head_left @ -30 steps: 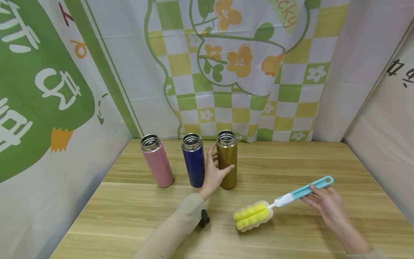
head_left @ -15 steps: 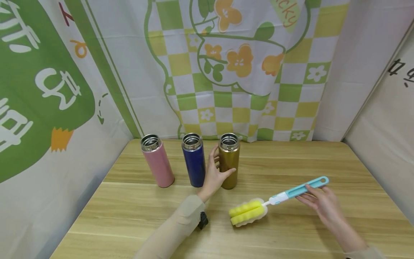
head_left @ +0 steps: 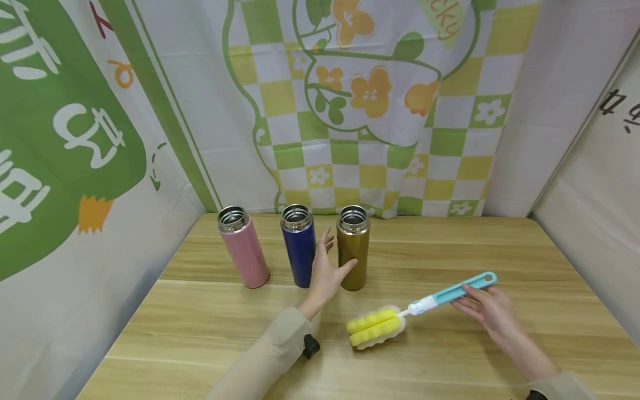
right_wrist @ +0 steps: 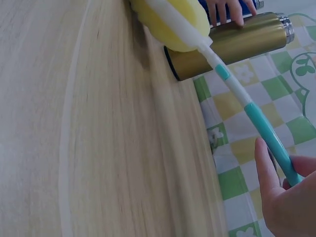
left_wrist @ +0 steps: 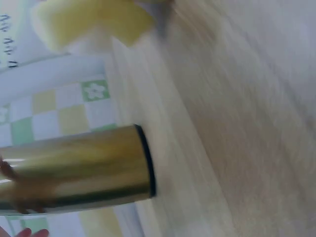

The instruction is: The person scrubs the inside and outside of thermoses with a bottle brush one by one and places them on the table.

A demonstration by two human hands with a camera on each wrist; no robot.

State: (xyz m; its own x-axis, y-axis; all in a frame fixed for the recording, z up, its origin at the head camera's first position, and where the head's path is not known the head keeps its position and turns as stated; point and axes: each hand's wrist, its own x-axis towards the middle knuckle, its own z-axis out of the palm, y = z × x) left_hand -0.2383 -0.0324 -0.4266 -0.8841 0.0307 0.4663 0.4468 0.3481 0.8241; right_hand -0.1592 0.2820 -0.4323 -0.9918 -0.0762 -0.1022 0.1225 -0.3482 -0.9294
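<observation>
A gold thermos bottle (head_left: 354,247) stands upright and lidless on the table. My left hand (head_left: 324,280) is beside it with fingers spread; the thumb lies in front of the bottle, and whether it touches is unclear. On the hand's other side is a blue bottle (head_left: 299,250), partly covered by the hand. In my right hand (head_left: 492,316) I pinch the light-blue handle of a bottle brush (head_left: 424,305). Its yellow and white sponge head points left, in front of the gold bottle. The left wrist view shows the gold bottle (left_wrist: 94,163) blurred; the right wrist view shows the brush handle (right_wrist: 266,128).
A pink bottle (head_left: 245,253), also lidless, stands at the left of the row. Patterned cloth (head_left: 390,128) hangs behind the wooden table (head_left: 500,244), with more cloth on both sides. A black device (head_left: 310,346) sits at the left wrist.
The gold bottle shifted slightly right, then stayed put. My left hand has loosened from it and drawn slightly left. My right hand has carried the brush a little left.
</observation>
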